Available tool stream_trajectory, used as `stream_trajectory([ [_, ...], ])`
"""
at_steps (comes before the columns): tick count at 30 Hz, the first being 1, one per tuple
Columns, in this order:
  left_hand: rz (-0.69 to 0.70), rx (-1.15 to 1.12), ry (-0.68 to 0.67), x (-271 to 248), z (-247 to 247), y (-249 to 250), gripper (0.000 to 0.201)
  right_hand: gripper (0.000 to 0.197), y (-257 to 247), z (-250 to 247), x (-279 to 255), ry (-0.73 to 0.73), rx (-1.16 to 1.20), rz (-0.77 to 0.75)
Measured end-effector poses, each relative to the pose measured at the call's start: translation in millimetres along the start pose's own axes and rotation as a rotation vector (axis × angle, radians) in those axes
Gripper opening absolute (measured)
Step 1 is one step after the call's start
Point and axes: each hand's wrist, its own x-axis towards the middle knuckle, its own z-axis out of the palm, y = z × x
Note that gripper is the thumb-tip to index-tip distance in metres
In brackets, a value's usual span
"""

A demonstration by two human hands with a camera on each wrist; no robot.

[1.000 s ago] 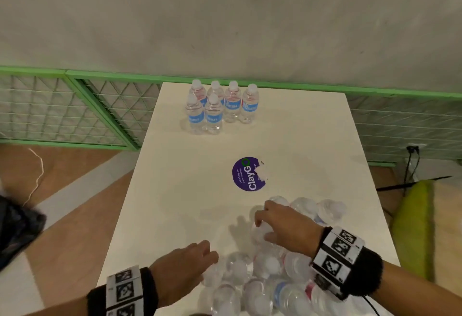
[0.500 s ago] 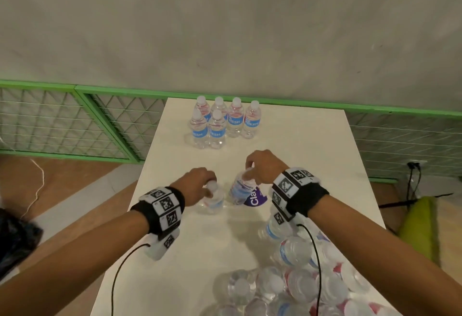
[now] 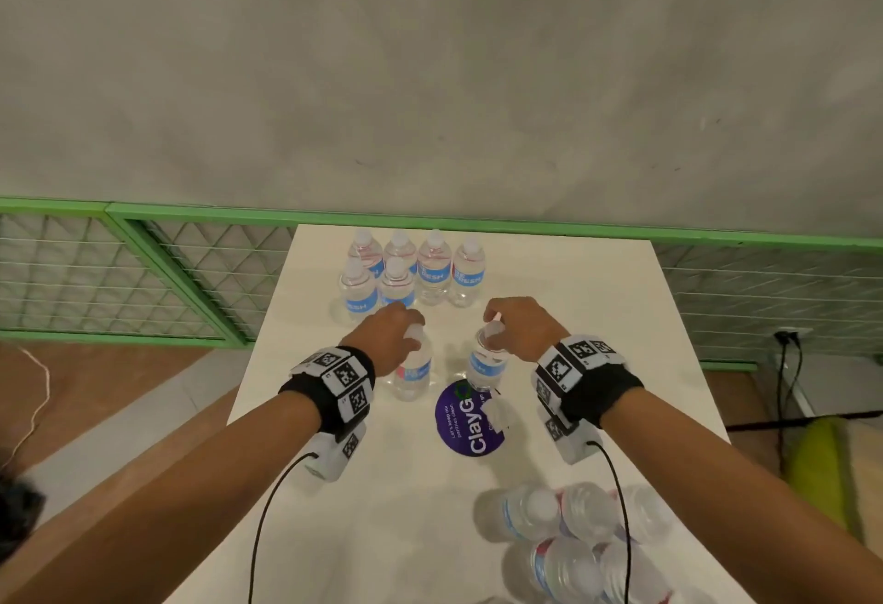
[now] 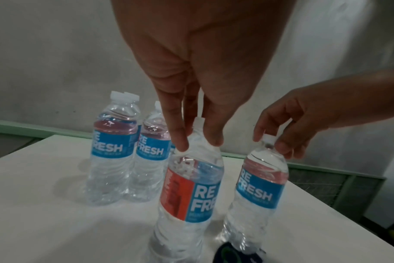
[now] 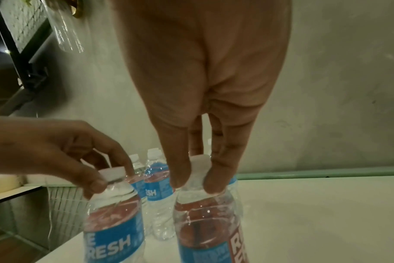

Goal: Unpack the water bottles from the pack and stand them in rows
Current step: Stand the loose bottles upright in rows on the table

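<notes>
Several clear water bottles with blue labels (image 3: 432, 269) stand in two rows at the far end of the white table (image 3: 597, 298). My left hand (image 3: 412, 335) grips the neck of an upright bottle (image 3: 411, 374) just before the front row; the fingers (image 4: 180, 142) pinch below the cap. My right hand (image 3: 494, 327) holds a second upright bottle (image 3: 483, 367) by its cap and neck, a little to the right. Whether their bases touch the table I cannot tell. The opened pack with more bottles (image 3: 583, 532) lies near the front right.
A round purple sticker (image 3: 466, 422) lies on the table between my hands and the pack. A green-framed wire fence (image 3: 143, 269) runs behind and left of the table. A grey wall rises beyond. A yellow-green cushion (image 3: 817, 465) sits on the floor at the right.
Each hand took a bottle out of the pack, lifted it and carried it away from me across the table, past the sticker and up to the standing rows.
</notes>
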Motion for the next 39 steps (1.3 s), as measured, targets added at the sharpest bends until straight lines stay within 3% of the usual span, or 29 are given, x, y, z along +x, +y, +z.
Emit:
stream_trajectory([
  [3, 0.018, 0.014, 0.006, 17.7, -6.2, 4.3, 0.037, 0.027, 4.7, -8.4, 10.9, 0.044, 0.02, -0.004],
  [15, 0.053, 0.085, 0.038, 79.5, -31.1, 17.9, 0.04, 0.03, 29.3, -48.8, 59.7, 0.158, 0.119, 0.016],
  [23, 0.086, 0.078, 0.034, 92.7, -38.0, 21.9, 0.032, 0.029, 30.4, -51.8, 80.8, 0.188, 0.07, -0.027],
  [39, 0.081, 0.041, 0.078, 99.5, -40.4, 21.8, 0.035, 0.031, 33.8, -60.2, 112.5, 0.234, 0.067, -0.043],
])
